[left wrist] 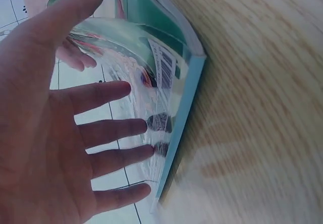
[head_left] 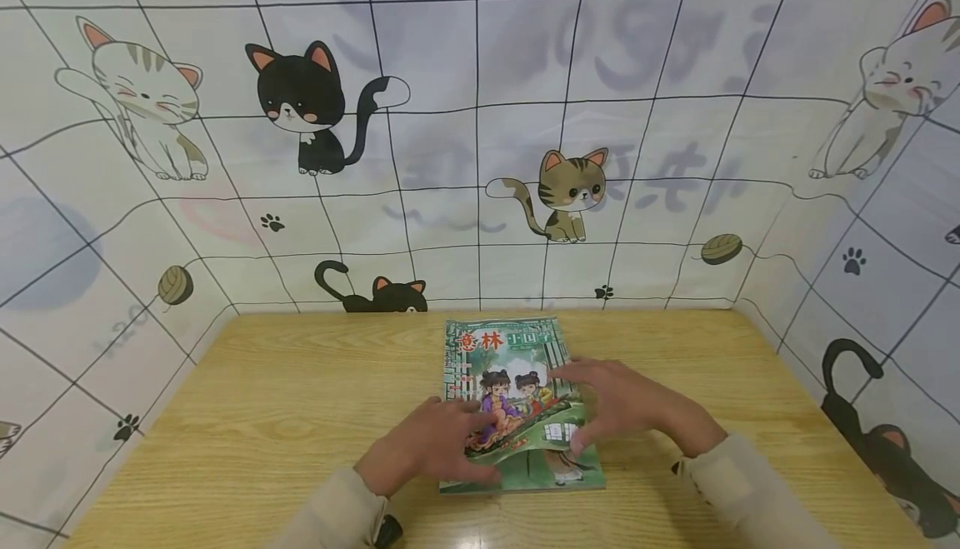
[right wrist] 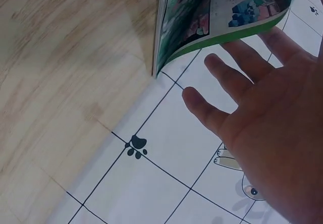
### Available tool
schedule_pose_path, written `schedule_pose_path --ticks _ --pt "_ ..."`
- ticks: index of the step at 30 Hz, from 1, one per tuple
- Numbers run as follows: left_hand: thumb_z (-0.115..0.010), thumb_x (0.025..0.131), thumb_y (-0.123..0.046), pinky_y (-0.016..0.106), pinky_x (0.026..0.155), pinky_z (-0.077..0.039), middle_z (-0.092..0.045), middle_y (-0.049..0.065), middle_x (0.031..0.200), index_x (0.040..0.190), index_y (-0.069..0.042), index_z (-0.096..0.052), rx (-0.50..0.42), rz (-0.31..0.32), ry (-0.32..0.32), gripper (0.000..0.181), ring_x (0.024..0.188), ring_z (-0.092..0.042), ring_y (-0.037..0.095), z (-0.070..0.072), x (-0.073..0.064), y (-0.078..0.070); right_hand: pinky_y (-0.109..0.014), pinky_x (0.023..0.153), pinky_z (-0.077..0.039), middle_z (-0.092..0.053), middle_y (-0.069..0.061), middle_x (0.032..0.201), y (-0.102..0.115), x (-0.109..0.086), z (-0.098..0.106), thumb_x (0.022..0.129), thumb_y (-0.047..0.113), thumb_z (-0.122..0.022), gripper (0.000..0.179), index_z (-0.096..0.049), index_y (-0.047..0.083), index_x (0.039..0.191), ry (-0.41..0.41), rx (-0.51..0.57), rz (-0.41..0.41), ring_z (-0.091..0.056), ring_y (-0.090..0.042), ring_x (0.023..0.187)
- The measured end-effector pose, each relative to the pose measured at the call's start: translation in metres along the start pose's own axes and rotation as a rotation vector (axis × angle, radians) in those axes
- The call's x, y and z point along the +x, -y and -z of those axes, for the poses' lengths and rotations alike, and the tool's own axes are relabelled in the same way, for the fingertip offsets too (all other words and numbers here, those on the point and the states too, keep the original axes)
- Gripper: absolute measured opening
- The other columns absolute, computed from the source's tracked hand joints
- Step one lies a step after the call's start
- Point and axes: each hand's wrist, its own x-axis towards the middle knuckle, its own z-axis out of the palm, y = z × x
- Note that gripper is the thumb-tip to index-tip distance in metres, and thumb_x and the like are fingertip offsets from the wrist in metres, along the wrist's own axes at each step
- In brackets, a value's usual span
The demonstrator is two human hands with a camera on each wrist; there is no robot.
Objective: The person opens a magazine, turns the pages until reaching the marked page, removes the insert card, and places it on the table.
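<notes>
A magazine (head_left: 510,366) with a green illustrated cover lies on the table. Two cartoon figures and red title characters decorate it. Its lifted cover (right wrist: 252,7) bends up from the lower right, baring a green page (head_left: 525,474) underneath. At the magazine's lower left is my left hand (head_left: 438,441); its fingers (left wrist: 113,130) are straight and spread along the spine side, over the cover. My right hand (head_left: 622,403) is at the right side, holding the raised cover edge between thumb and fingers. In the right wrist view the right hand (right wrist: 262,98) shows its fingers outside the cover, its thumb hidden.
The wooden table (head_left: 300,382) extends on both sides of the magazine. Behind and beside it hang white sheets (head_left: 442,141) with grid lines, cartoon cats and paw prints. The magazine's top edge lies near the table's back edge.
</notes>
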Motion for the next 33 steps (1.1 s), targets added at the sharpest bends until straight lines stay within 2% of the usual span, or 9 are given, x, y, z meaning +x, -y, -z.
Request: schedule_pose_path --ticks 4,7,12,16,19,23,28,31,33 --pt "-0.063 0.082 -0.07 0.049 0.095 -0.05 -0.057 0.009 0.141 0.143 -0.022 -0.054 -0.033 -0.039 -0.051 0.078 0.102 -0.068 0.021 0.002 -0.001 0.002 -0.072 0.102 -0.031 -0.041 -0.023 0.151 -0.001 -0.003 0.005 0.07 0.057 -0.083 0.098 -0.046 0.012 0.149 0.007 0.063 -0.008 -0.034 -0.051 0.138" --pt "-0.068 0.082 -0.064 0.047 0.096 -0.05 -0.052 0.01 0.147 0.15 -0.021 -0.045 -0.042 -0.075 -0.1 0.084 0.101 -0.068 0.022 0.004 -0.001 0.003 -0.07 0.103 -0.032 -0.04 -0.021 0.153 -0.002 -0.006 0.01 0.076 0.05 -0.082 0.092 -0.043 0.012 0.151 0.027 0.157 -0.036 -0.033 -0.05 0.14" --pt "-0.075 0.081 -0.053 0.048 0.103 -0.045 -0.038 0.01 0.157 0.158 -0.025 -0.027 -0.037 -0.179 -0.211 0.095 0.132 -0.052 0.027 0.005 -0.003 0.004 -0.069 0.104 -0.032 -0.039 -0.019 0.154 -0.005 -0.011 0.016 0.093 0.041 -0.066 0.072 -0.04 0.011 0.153 0.033 0.228 -0.072 -0.034 -0.047 0.14" --pt "-0.082 0.079 -0.042 0.047 0.108 -0.04 -0.023 0.006 0.164 0.159 -0.03 -0.022 0.008 -0.297 -0.341 0.101 0.141 -0.041 0.022 0.005 -0.004 0.002 -0.067 0.107 -0.03 -0.038 -0.019 0.155 -0.01 -0.012 0.019 0.102 0.039 -0.052 0.062 -0.037 0.009 0.154 -0.027 0.221 -0.092 -0.033 -0.046 0.141" --pt "-0.083 0.078 -0.037 0.046 0.113 -0.034 -0.019 0.007 0.165 0.158 -0.029 -0.026 0.159 -0.395 -0.453 0.098 0.146 -0.033 0.022 0.006 -0.005 0.0 -0.065 0.108 -0.03 -0.037 -0.021 0.155 -0.016 -0.012 0.017 0.101 0.04 -0.053 0.065 -0.035 0.005 0.153 -0.032 0.211 -0.136 -0.033 -0.046 0.141" --pt "-0.079 0.08 -0.035 0.045 0.118 -0.024 -0.025 0.006 0.164 0.156 -0.024 -0.033 0.406 -0.473 -0.552 0.089 0.15 -0.023 0.023 0.007 -0.007 -0.003 -0.065 0.107 -0.031 -0.035 -0.025 0.154 -0.021 -0.012 0.01 0.09 0.046 -0.07 0.085 -0.035 0.002 0.153 0.052 0.166 -0.205 -0.033 -0.048 0.14" --pt "-0.073 0.086 -0.029 0.046 0.119 -0.021 -0.028 0.002 0.163 0.149 -0.016 -0.047 0.591 -0.453 -0.55 0.07 0.151 -0.021 0.022 0.007 -0.012 -0.005 -0.07 0.104 -0.03 -0.033 -0.028 0.154 -0.023 -0.009 -0.007 0.069 0.051 -0.086 0.107 -0.039 0.002 0.151 0.11 0.077 -0.094 -0.032 -0.052 0.139" --pt "-0.056 0.094 -0.016 0.048 0.119 -0.022 -0.034 0.004 0.16 0.14 -0.012 -0.058 0.678 -0.412 -0.542 0.046 0.151 -0.02 0.024 0.007 -0.014 -0.005 -0.069 0.106 -0.029 -0.035 -0.025 0.155 -0.019 -0.004 -0.015 0.062 0.051 -0.09 0.109 -0.043 0.005 0.149 0.132 0.045 -0.041 -0.034 -0.049 0.139" --pt "-0.039 0.098 -0.009 0.048 0.118 -0.023 -0.04 0.005 0.156 0.135 -0.01 -0.063 0.713 -0.376 -0.553 0.044 0.151 -0.02 0.025 0.008 -0.015 -0.005 -0.068 0.107 -0.028 -0.037 -0.022 0.155 -0.016 -0.001 -0.019 0.06 0.048 -0.091 0.108 -0.045 0.006 0.148 0.149 0.032 -0.04 -0.036 -0.046 0.139"
